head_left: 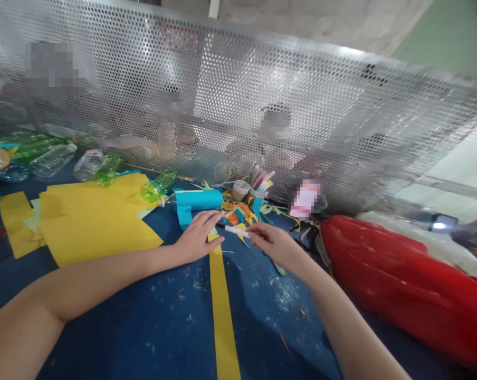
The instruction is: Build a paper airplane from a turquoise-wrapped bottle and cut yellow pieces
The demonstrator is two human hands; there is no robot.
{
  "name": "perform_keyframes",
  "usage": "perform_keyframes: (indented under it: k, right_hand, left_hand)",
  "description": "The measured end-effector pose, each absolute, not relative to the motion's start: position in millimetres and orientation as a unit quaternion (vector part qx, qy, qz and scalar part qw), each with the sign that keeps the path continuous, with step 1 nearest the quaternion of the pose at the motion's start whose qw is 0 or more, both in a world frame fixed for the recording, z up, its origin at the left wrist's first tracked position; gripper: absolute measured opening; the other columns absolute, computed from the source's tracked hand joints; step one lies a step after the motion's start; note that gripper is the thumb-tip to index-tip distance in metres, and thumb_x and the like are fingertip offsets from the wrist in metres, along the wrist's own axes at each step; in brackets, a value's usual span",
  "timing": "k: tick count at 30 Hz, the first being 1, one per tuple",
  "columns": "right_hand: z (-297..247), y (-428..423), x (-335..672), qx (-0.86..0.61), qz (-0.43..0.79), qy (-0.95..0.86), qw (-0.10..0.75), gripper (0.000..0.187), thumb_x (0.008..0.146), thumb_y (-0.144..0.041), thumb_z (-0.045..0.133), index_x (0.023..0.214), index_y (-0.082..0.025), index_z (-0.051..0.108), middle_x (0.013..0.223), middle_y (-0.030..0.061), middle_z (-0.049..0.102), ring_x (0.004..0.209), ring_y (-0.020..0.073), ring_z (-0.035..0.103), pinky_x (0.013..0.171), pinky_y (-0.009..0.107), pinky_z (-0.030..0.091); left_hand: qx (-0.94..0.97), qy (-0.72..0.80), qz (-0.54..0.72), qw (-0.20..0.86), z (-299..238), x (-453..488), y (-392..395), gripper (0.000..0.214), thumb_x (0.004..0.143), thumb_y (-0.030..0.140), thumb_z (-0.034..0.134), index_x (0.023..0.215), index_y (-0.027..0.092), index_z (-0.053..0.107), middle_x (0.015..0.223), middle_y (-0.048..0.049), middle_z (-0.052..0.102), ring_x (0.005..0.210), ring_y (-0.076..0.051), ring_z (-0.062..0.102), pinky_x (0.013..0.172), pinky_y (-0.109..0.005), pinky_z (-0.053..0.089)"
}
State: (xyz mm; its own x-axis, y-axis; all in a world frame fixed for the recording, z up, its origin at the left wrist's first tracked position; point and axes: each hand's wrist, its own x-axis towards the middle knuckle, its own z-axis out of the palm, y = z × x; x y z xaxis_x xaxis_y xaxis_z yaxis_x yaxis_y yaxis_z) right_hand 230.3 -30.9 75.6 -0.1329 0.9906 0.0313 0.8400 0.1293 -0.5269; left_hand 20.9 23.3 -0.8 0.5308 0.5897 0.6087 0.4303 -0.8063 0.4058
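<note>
My left hand (pixel 198 236) lies flat with its fingers stretched out, pressing the far end of a long yellow paper strip (pixel 221 306) on the dark blue table (pixel 151 327). My right hand (pixel 270 243) is closed in a pinch on a small white stick (pixel 236 231), held just right of the left fingertips. Just beyond the left hand lies a bottle wrapped in blue paper (pixel 197 200). A heap of coloured paper scraps (pixel 242 211) sits behind both hands.
Large yellow paper sheets (pixel 92 216) cover the table's left. Several clear and green plastic bottles (pixel 104 169) lie along the back left. A red plastic bag (pixel 400 279) fills the right side. A perforated metal screen (pixel 302 116) stands behind, with people blurred beyond it.
</note>
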Motion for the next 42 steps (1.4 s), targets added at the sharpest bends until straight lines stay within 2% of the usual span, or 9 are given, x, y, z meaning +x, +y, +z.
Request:
perform_keyframes:
  k: [3,5,8,12,16,22,42]
  right_hand:
    - [70.5,-29.6,218.5,-0.583,0.276,-0.693,0.322,0.023,0.076,-0.039,0.055,0.089,-0.02,0.06,0.065,-0.0001,0.061,0.057,0.0153,0.055,0.056,0.027,0.041]
    - [60.9,-27.4,209.0,-0.561,0.326,-0.634,0.421,0.024,0.073,-0.043,0.06,0.082,-0.021,0.056,0.06,-0.0029,0.057,0.053,0.0129,0.051,0.053,0.026,0.039]
    - [39.5,-24.1,195.8,-0.525,0.402,-0.569,0.489,0.031,0.071,-0.048,0.063,0.069,-0.022,0.046,0.049,-0.0069,0.048,0.044,0.0096,0.042,0.045,0.023,0.032]
    - [12.3,-23.2,183.8,-0.499,0.465,-0.534,0.5,0.035,0.071,-0.047,0.064,0.067,-0.023,0.038,0.044,-0.0091,0.044,0.04,0.0081,0.036,0.041,0.022,0.026]
    - [0.1,-25.4,178.3,-0.509,0.48,-0.494,0.516,0.035,0.069,-0.048,0.064,0.069,-0.023,0.04,0.046,-0.0089,0.045,0.041,0.0082,0.036,0.041,0.021,0.026]
    - [-1.9,-26.1,177.6,-0.5,0.489,-0.481,0.528,0.034,0.071,-0.047,0.064,0.067,-0.022,0.04,0.043,-0.0108,0.036,0.039,0.0063,0.026,0.04,0.021,0.018]
    - [0.2,-27.3,179.9,-0.472,0.512,-0.484,0.529,0.038,0.074,-0.043,0.063,0.06,-0.022,0.035,0.044,-0.0094,0.037,0.042,0.0071,0.026,0.041,0.023,0.017]
  left_hand:
    - [0.89,0.275,0.344,0.121,-1.8,21.8,25.6,0.034,0.09,0.033,0.043,0.118,0.016,0.052,0.106,-0.0102,0.06,0.102,-0.022,0.051,0.092,-0.036,0.038]
    - [0.902,0.273,0.304,0.136,-2.2,22.7,26.1,0.029,0.092,0.031,0.039,0.109,0.016,0.057,0.092,-0.008,0.063,0.088,-0.02,0.055,0.082,-0.033,0.043]
    - [0.916,0.257,0.278,0.131,-2.5,23.8,23.6,0.027,0.093,0.029,0.038,0.11,0.016,0.054,0.09,-0.0078,0.062,0.086,-0.02,0.055,0.077,-0.031,0.043]
    - [0.932,0.231,0.257,0.108,-6.2,26.2,20.2,0.024,0.094,0.026,0.034,0.104,0.013,0.052,0.092,-0.0101,0.06,0.088,-0.021,0.055,0.077,-0.032,0.043]
    - [0.94,0.247,0.22,0.089,-10.4,28.3,20.0,0.025,0.094,0.027,0.031,0.091,0.015,0.052,0.089,-0.0094,0.059,0.085,-0.021,0.056,0.072,-0.032,0.043]
    - [0.94,0.255,0.211,0.087,-7.7,27.5,17.7,0.023,0.094,0.025,0.031,0.095,0.015,0.052,0.088,-0.0092,0.061,0.085,-0.023,0.058,0.07,-0.032,0.043]
    - [0.944,0.251,0.189,0.098,-7.5,27.3,21.0,0.027,0.094,0.029,0.028,0.095,0.017,0.053,0.083,-0.0075,0.063,0.078,-0.022,0.06,0.066,-0.03,0.041]
